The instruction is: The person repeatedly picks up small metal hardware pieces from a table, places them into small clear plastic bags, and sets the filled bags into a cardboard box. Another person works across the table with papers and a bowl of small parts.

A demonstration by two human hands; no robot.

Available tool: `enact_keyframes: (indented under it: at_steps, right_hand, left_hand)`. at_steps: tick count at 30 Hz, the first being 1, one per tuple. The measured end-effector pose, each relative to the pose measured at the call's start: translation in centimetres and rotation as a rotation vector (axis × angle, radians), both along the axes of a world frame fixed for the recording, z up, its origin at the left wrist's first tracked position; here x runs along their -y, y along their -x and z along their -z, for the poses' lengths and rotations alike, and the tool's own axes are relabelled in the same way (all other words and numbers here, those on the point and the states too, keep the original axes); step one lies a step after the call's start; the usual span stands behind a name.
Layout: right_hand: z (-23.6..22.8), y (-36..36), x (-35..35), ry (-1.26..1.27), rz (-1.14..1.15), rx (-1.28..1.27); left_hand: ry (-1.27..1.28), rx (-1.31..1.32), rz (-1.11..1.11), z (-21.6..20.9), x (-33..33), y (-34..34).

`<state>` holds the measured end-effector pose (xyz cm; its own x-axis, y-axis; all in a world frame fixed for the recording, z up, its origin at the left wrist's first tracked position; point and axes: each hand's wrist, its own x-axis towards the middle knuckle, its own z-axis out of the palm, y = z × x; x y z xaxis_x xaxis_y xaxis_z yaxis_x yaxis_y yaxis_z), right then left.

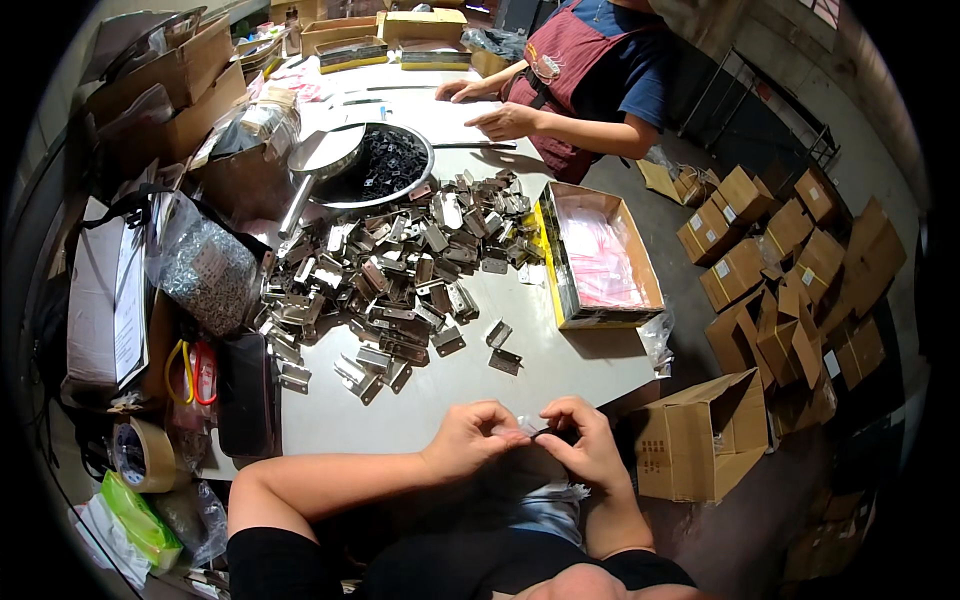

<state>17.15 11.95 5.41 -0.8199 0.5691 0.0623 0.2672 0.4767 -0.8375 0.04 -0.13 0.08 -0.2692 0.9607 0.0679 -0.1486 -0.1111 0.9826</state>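
Note:
My left hand and my right hand meet just past the near edge of the white table. Together they pinch a small clear plastic bag with something dark in it; what it is I cannot tell. A big heap of metal brackets lies on the table in front of me, with two loose ones nearest my hands.
A metal bowl of black parts with a scoop stands behind the heap. To the right lies an open tray box with pink bags. Another person's hands rest at the far edge. Cardboard boxes cover the floor; tape roll at left.

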Motion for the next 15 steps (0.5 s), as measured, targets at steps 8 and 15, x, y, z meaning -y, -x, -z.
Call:
enact_keyframes:
  at_steps: [8, 15]
  right_hand:
    - [-3.7, 0.4, 2.3, -0.449, -0.295, -0.140]
    - [-3.6, 0.2, 2.6, -0.424, -0.259, 0.139]
  left_hand:
    - [-0.061, -0.305, 0.026, 1.3, 0.0, 0.2]
    - [-0.163, -0.410, 0.019, 0.6, 0.3, -0.3]
